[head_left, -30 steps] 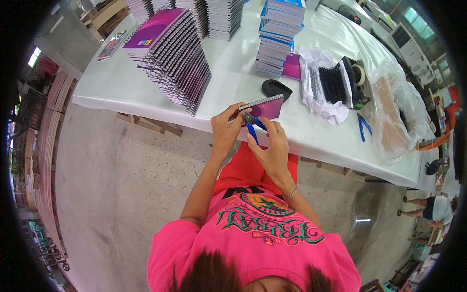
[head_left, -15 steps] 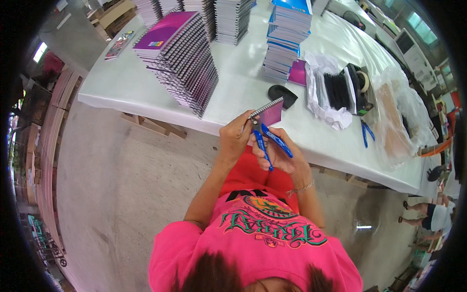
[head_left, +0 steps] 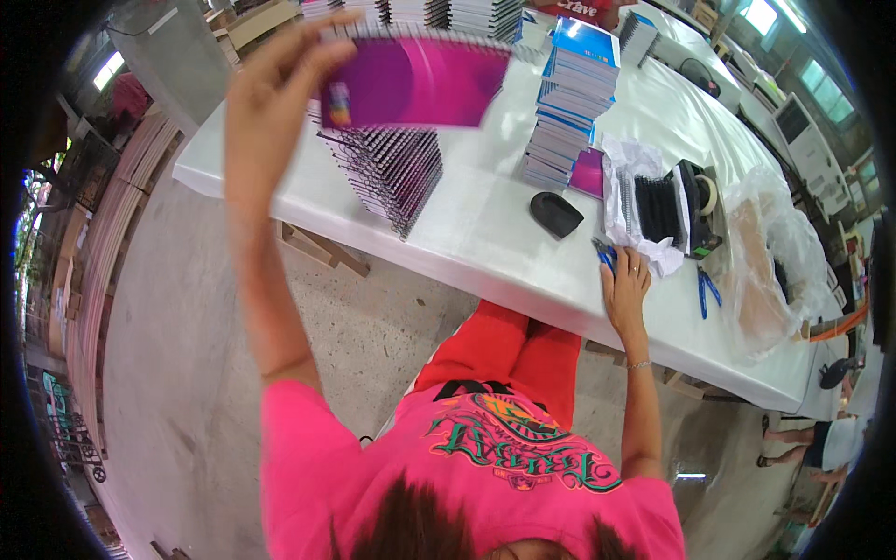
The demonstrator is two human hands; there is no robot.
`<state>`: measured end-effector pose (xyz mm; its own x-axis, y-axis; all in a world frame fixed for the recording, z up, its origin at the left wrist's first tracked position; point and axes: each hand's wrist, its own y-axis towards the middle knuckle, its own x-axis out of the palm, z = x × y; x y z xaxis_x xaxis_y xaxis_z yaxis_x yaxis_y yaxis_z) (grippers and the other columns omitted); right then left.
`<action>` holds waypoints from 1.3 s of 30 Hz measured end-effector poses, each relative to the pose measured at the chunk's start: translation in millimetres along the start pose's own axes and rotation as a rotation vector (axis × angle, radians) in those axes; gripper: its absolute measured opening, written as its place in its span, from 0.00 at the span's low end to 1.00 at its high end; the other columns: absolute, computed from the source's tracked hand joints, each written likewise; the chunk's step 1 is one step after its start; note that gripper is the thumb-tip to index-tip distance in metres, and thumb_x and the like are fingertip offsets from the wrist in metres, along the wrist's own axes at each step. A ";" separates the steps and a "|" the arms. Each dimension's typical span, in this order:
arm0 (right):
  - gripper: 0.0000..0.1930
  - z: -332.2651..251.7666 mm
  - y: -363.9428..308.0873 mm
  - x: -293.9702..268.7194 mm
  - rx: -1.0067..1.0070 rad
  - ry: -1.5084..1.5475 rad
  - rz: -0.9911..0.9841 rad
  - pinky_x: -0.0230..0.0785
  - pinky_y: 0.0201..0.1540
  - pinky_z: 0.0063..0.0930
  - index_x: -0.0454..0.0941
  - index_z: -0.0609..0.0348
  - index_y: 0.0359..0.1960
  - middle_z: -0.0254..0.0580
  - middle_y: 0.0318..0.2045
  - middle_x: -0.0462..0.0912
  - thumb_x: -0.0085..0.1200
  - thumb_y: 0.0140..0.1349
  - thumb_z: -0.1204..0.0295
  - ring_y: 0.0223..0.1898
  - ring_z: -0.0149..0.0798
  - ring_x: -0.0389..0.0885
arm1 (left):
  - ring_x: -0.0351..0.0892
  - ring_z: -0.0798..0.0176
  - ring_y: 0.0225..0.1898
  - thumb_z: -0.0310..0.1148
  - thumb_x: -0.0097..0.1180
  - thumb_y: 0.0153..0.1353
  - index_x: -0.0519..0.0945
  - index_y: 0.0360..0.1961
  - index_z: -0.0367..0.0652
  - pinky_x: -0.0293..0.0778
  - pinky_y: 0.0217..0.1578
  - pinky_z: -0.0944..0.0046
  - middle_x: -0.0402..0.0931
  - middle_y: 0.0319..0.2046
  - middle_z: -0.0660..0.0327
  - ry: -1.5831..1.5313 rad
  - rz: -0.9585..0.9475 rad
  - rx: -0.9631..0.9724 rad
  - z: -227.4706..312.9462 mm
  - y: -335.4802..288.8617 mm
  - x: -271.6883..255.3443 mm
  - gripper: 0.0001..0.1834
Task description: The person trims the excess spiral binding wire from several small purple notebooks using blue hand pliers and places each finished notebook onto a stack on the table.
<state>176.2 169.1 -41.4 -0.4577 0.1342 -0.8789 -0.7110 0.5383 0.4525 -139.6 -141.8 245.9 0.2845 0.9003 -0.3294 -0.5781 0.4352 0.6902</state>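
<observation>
My left hand (head_left: 280, 89), slightly blurred, grips a purple spiral-bound notebook (head_left: 420, 82) by its left end. The notebook is raised with its wire coil along the top edge. Partly hidden behind it is a leaning stack of spiral notebooks (head_left: 397, 177), coils facing me. At the table's front edge my right hand (head_left: 627, 289) is down on blue-handled pliers (head_left: 605, 254), fingers curled over the handles. Most of the handles are covered by the hand. A dark, rounded black object (head_left: 556, 215) lies just left of the pliers.
A tall stack of blue-covered notebooks (head_left: 571, 107) stands mid-table. Right of it are black coils on white paper (head_left: 653, 201), a tape dispenser (head_left: 698, 207), second blue pliers (head_left: 707, 291) and clear plastic wrap (head_left: 761, 252). People are beyond the table and at far right.
My left hand has lifted the notebook up and left, over the stack. My right hand has carried the pliers away from the notebook's coil, down to the table on the right.
</observation>
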 end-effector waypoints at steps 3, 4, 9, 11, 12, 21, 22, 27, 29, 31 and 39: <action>0.24 -7.8 1.4 0.8 0.005 0.059 0.032 0.48 0.65 0.50 0.69 0.55 0.61 0.50 0.59 0.68 0.53 0.65 0.61 0.61 0.53 0.63 | 0.76 0.67 0.43 0.32 0.48 0.64 0.83 0.49 0.40 0.71 0.49 0.67 0.80 0.44 0.59 0.017 -0.236 -0.048 9.7 72.0 -25.1 0.16; 0.23 -11.2 1.7 -1.6 0.021 0.075 0.054 0.48 0.65 0.50 0.70 0.54 0.59 0.50 0.58 0.69 0.53 0.64 0.61 0.61 0.53 0.63 | 0.75 0.64 0.44 0.31 0.45 0.64 0.82 0.49 0.41 0.70 0.50 0.64 0.80 0.45 0.58 -0.003 -0.321 -0.129 13.4 90.2 -24.8 0.17; 0.17 -15.5 -0.9 -14.8 0.144 0.117 0.143 0.46 0.65 0.49 0.77 0.49 0.54 0.49 0.56 0.70 0.55 0.64 0.62 0.60 0.51 0.63 | 0.74 0.67 0.46 0.33 0.44 0.68 0.82 0.50 0.42 0.68 0.52 0.66 0.80 0.44 0.59 0.129 -0.821 0.166 -52.4 148.7 7.0 0.17; 0.12 -14.4 3.9 -17.8 0.168 0.148 0.198 0.49 0.61 0.48 0.80 0.48 0.48 0.45 0.52 0.73 0.55 0.64 0.64 0.55 0.49 0.67 | 0.74 0.62 0.51 0.35 0.45 0.68 0.81 0.53 0.45 0.63 0.59 0.66 0.79 0.49 0.53 0.104 -1.012 0.227 -52.3 151.2 27.7 0.18; 0.11 -13.1 6.9 -19.0 0.190 0.170 0.208 0.50 0.60 0.47 0.81 0.48 0.47 0.44 0.50 0.73 0.56 0.63 0.64 0.54 0.48 0.68 | 0.74 0.70 0.48 0.33 0.45 0.64 0.83 0.48 0.37 0.67 0.54 0.71 0.80 0.46 0.61 0.178 -0.859 0.076 -57.3 140.7 23.9 0.18; 0.09 -23.3 41.7 -24.6 0.090 0.260 0.236 0.57 0.53 0.43 0.83 0.45 0.41 0.39 0.44 0.75 0.58 0.60 0.70 0.46 0.43 0.71 | 0.71 0.60 0.48 0.32 0.43 0.58 0.85 0.41 0.36 0.59 0.57 0.66 0.77 0.42 0.57 0.051 -0.952 0.144 -106.6 130.8 56.7 0.20; 0.09 -24.2 46.6 -22.6 0.066 0.299 0.234 0.57 0.52 0.42 0.83 0.45 0.41 0.39 0.44 0.76 0.58 0.59 0.70 0.46 0.43 0.72 | 0.69 0.60 0.47 0.33 0.44 0.58 0.85 0.41 0.36 0.57 0.56 0.66 0.73 0.38 0.58 0.045 -0.961 0.173 -108.8 130.1 59.5 0.19; 0.08 -47.7 72.0 -8.2 -0.016 0.260 0.247 0.57 0.50 0.41 0.83 0.43 0.39 0.36 0.43 0.76 0.59 0.58 0.70 0.46 0.43 0.72 | 0.67 0.61 0.46 0.33 0.43 0.60 0.85 0.42 0.38 0.56 0.56 0.66 0.69 0.37 0.59 0.061 -0.921 0.206 -114.1 124.4 60.6 0.19; 0.07 -51.9 80.1 -6.5 -0.026 0.255 0.208 0.56 0.51 0.42 0.83 0.42 0.39 0.36 0.43 0.76 0.59 0.58 0.69 0.46 0.43 0.72 | 0.66 0.61 0.46 0.32 0.42 0.60 0.85 0.42 0.38 0.55 0.56 0.66 0.68 0.37 0.59 0.089 -0.915 0.219 -109.4 122.8 61.9 0.19; 0.07 -51.3 87.5 4.1 -0.002 0.325 0.187 0.55 0.52 0.45 0.83 0.41 0.39 0.36 0.43 0.76 0.59 0.58 0.69 0.46 0.43 0.72 | 0.66 0.61 0.46 0.32 0.42 0.60 0.84 0.43 0.38 0.55 0.56 0.66 0.68 0.37 0.59 0.118 -0.915 0.242 -106.5 122.5 63.7 0.19; 0.11 -40.5 128.4 44.0 -0.009 0.299 0.217 0.55 0.56 0.48 0.81 0.47 0.41 0.44 0.44 0.77 0.60 0.55 0.72 0.50 0.48 0.73 | 0.68 0.59 0.52 0.32 0.42 0.61 0.86 0.41 0.41 0.59 0.59 0.63 0.76 0.44 0.58 0.156 -0.826 0.251 -111.5 122.9 61.1 0.18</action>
<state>43.2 210.4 -15.9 -0.7332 -0.0058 -0.6800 -0.5843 0.5170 0.6256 -278.6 -32.6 238.8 0.4198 0.2964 -0.8579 -0.0431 0.9506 0.3074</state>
